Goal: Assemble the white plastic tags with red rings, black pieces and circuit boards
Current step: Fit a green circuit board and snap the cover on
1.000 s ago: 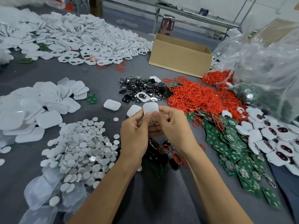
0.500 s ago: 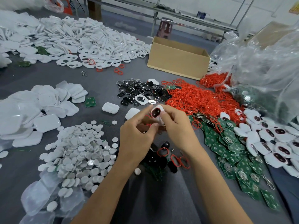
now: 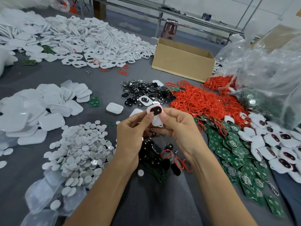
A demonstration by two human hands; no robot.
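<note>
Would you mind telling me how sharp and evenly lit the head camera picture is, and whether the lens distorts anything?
Head view: the white tag pinched by the left hand and right hand is sharp; the light is soft and even, with only faint shadows beneath them; the clear plastic bag on the right catches glare; the wide lens stretches and softens the corners.

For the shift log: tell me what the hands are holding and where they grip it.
Both hold one white tag, its red ring and black piece fitted. The left hand pinches its left edge, the right hand its right edge.
</note>
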